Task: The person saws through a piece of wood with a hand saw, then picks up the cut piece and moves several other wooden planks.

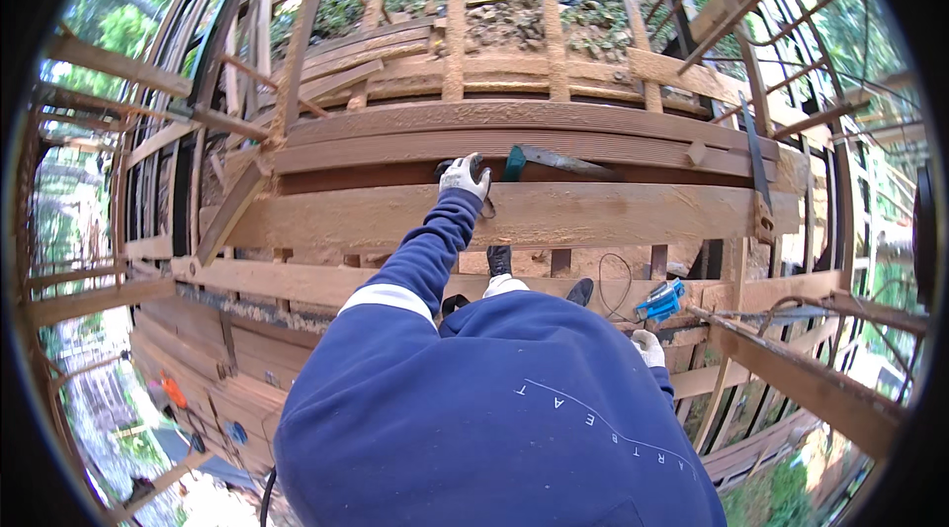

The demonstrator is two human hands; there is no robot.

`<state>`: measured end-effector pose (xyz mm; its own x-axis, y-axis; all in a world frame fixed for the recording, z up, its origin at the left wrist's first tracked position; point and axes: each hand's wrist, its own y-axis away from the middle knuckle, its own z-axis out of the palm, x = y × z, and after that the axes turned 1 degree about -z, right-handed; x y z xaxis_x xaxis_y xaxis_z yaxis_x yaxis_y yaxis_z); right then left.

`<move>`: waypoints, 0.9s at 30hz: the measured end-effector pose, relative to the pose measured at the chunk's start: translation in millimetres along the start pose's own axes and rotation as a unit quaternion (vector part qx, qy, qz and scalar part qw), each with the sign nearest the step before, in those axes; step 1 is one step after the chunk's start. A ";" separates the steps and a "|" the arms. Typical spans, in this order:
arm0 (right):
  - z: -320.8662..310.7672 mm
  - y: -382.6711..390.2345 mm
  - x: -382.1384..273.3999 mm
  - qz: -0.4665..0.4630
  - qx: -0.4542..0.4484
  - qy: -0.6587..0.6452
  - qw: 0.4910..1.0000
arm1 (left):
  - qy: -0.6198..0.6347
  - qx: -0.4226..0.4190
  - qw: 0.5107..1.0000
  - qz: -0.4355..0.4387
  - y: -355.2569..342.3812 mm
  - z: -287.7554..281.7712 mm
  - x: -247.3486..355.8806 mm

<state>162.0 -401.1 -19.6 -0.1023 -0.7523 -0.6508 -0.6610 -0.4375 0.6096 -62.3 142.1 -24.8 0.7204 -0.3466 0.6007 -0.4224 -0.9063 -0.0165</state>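
Note:
My left hand [465, 177], in a pale glove, reaches over the wide plank [593, 216] to the slot behind it. Its fingers are bent, with a small dark object [443, 169] beside them that I cannot make out. Just right of it lies a handsaw [563, 163] with a green handle, blade pointing right. Low beside my body, my right hand [649, 347], also gloved, is partly hidden, so its grip does not show. Nearest to it, a blue power tool [660, 301] rests on the lower timber.
Grooved brown boards [494, 136] run along the slot's far side. A second saw [759, 171], wooden-handled, leans over the right end. Upright posts [551, 23] and slanting beams [811, 384] surround me. A thin dark cable [615, 280] loops near the power tool. Stacked boards [188, 349] lie lower left.

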 end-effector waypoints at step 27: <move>96.9 103.4 106.0 0.159 0.022 0.023 0.987 | 0.346 -0.268 0.894 -0.090 -88.5 81.9 6.1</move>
<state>10.8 -478.4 -69.3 -0.2761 -0.8704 -0.4077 -0.6333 -0.1543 0.7584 24.6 200.4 -85.2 0.3678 0.1941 0.9094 -0.6711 -0.6215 0.4041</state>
